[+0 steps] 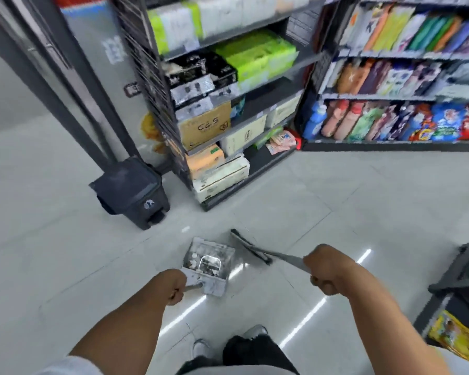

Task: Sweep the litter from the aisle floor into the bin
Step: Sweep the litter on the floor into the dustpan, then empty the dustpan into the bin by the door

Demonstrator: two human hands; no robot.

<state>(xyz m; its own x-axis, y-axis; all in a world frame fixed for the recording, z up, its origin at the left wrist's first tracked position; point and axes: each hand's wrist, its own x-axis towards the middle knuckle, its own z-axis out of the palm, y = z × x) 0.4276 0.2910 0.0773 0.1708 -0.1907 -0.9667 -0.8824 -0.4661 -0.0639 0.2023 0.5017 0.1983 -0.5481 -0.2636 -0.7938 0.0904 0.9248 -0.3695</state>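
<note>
1. Your left hand (173, 286) is clenched round the thin metal handle of the boxy grey metal dustpan (207, 265), which sits just ahead of that fist, mouth facing away from you.
2. Your right hand (329, 269) is clenched round the grey handle of the broom (251, 247); its dark head reaches forward and to the left of that fist, ending just beside the dustpan's right edge. Whether the head touches the floor, the blur does not let you tell.
3. Inside the dustpan you already have some litter (209, 263): pale scraps and a rounded, shiny piece against the back wall. So the gathering looks largely done.
4. One small pale speck (185, 229) lies on the white tiled floor (363, 212) a little ahead of your left hand, between the dustpan and the bin. It may be a leftover scrap or only a glint; it is too small to tell.
5. The dark grey pedal bin (136, 193) stands further ahead and left of your left hand, beside the end of the black shelving unit (228, 109) stacked with tissue packs. Its lid looks down.
6. What is left, by my reading: check that speck, carry the dustpan to the bin, open the lid and tip the load in.
</note>
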